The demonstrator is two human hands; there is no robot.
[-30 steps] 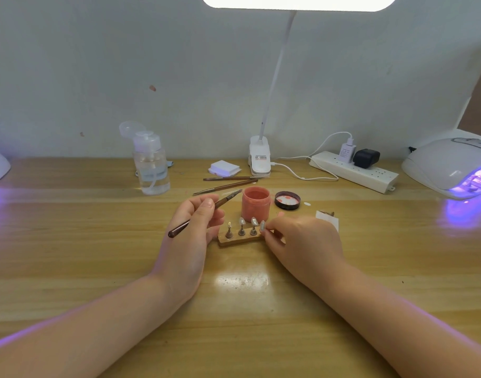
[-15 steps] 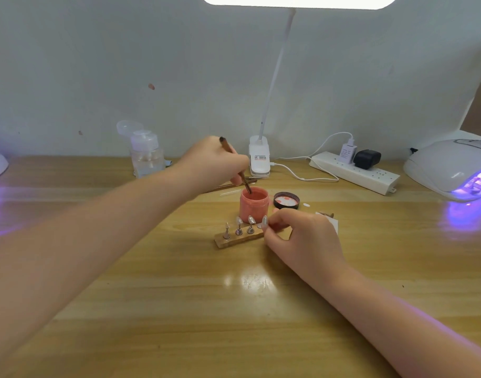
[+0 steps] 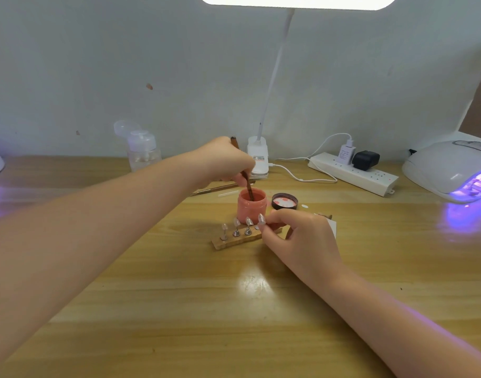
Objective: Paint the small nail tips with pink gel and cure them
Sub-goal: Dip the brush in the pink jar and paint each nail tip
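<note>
Between the earlier frames and this one, the left hand (image 3: 228,159) has carried the brush (image 3: 243,173) from beside the wooden strip (image 3: 235,241) up and over to the pink gel jar (image 3: 251,207); the bristle end now sits inside the jar mouth. Right-hand position is unchanged.

Head view, hands: the left hand grips the brush shaft with curled fingers, handle end angled up and back. The right hand (image 3: 302,238) pinches the rightmost nail tip (image 3: 261,218) at the near end of the strip, steadying it.

Head view, work items: the strip lies on the table (image 3: 179,309) just in front of the jar, carrying a row of small clear nail tips on metal pegs. All visible tips appear unpainted, clear and glossy. The jar lid (image 3: 285,201) lies open just right of the jar. The curing lamp (image 3: 452,170) stands at the far right, well apart, glowing violet.

Procedure for the current step, loading the brush: dip the bristles only, wipe excess on the jar rim, and lift straight out to avoid dripping on the strip. Keep the pinched tip steady for the first stroke.
</note>
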